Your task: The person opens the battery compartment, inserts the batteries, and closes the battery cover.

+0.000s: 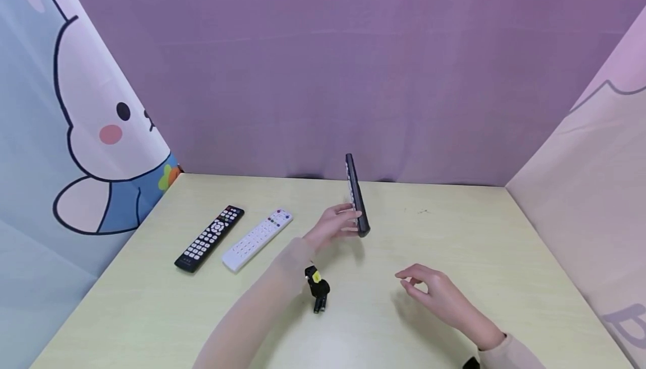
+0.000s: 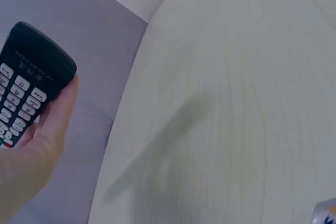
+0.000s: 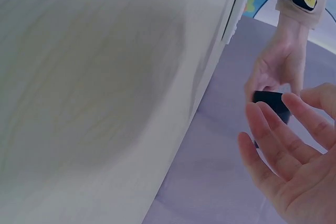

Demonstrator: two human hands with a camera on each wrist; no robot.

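Observation:
My left hand (image 1: 335,223) grips a black remote control (image 1: 357,195) near its lower end and holds it raised above the table, nearly upright. In the left wrist view the remote's (image 2: 31,72) pale buttons show, with the thumb or a finger along its edge. My right hand (image 1: 439,296) hovers over the table at the right, fingers loosely bent and nothing in them. From the right wrist view, its fingers (image 3: 278,150) overlap the held remote. To the left of the left hand lie a white remote control (image 1: 257,240) and another black remote control (image 1: 209,238), side by side and slanted.
A pale wooden table (image 1: 368,324) carries the remotes. Purple cloth (image 1: 353,77) hangs behind its back edge, and printed cartoon cloth (image 1: 101,133) stands at the left. A pale printed cloth (image 1: 590,189) closes the right side. A small black camera mount (image 1: 318,289) sits on the left wrist.

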